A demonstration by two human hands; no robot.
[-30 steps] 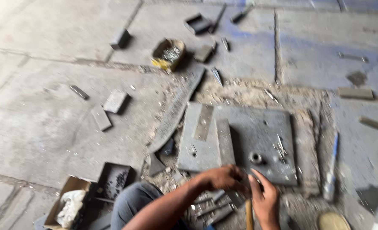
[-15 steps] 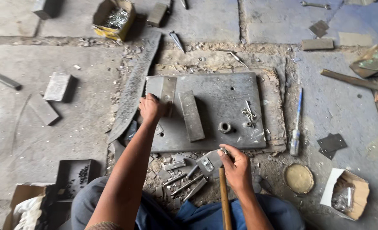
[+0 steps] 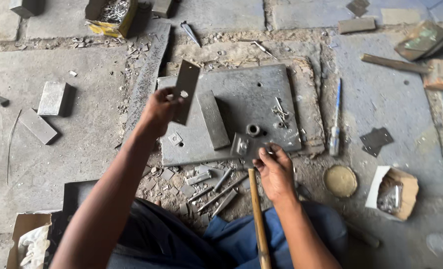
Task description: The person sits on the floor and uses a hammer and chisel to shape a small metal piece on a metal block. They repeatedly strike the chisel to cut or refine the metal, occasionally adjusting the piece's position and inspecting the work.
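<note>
Change: half a second ago the left hand (image 3: 162, 107) lay flat on a strip on the steel plate (image 3: 276, 87); now it is raised above the plate's left edge with that flat metal strip (image 3: 185, 90) lifted clear; the view has also closed in on the plate.
Meaning: judged from this, the strip has been picked off the plate for handling, not yet set anywhere.
Left hand: fingers clenched about the lower end of the strip, which stands nearly upright, a small hole showing near the thumb.
Right hand: the right hand (image 3: 276, 172) rests at the plate's near edge; fingertips pinch a small dark metal piece (image 3: 243, 146); a wooden handle (image 3: 258, 219) runs beneath the wrist, whether gripped cannot be told.
On the plate: a steel bar (image 3: 213, 119) lying aslant; a ring (image 3: 253, 130); a few nails (image 3: 280, 110).
Packages: a yellow box of bright metal bits (image 3: 112, 17) at top left; a torn brown and white carton (image 3: 395, 192) of small parts at right; an open brown carton with white rag (image 3: 28, 240) at bottom left; a round brass-coloured lid (image 3: 340, 180) near the right hand; labels too small to tell.
</note>
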